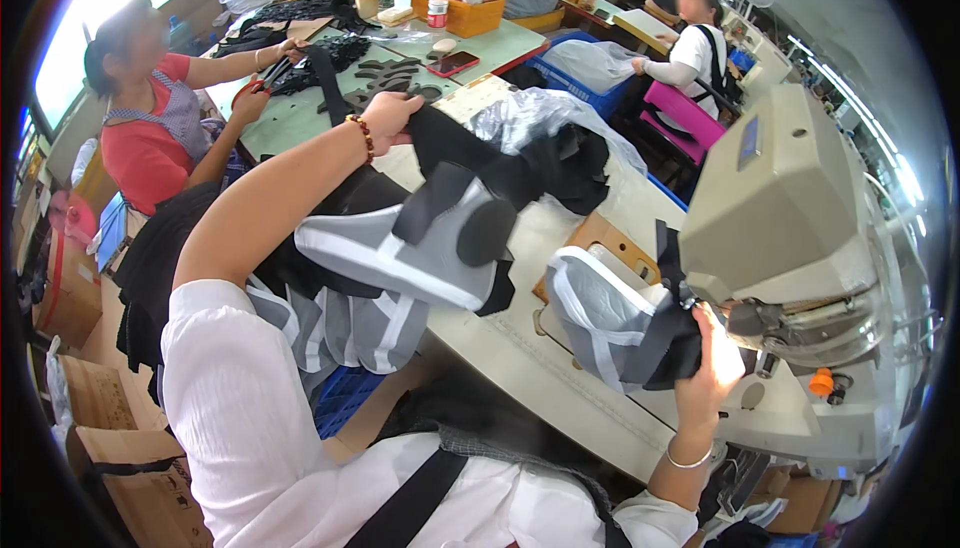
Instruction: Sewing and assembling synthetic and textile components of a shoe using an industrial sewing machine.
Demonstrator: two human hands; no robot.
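Observation:
With my left arm stretched forward over the table, my left hand (388,120) is closed on the edge of a black fabric piece (450,148). Below that piece lies a grey padded fabric part with white binding (390,248), with black patches on it. My right hand (715,348) is closed on the black edge of another grey padded piece with white binding (600,318), right beside the needle area of a beige sewing machine (775,208). The thumb points up; the other fingers are partly hidden behind the fabric.
Several more grey and white pieces (370,333) hang over the table's near edge. Black fabric scraps (570,163) lie on clear plastic behind. A co-worker at left holds scissors (250,88) at a green table (270,128); another person sits at back right near a blue crate (580,83).

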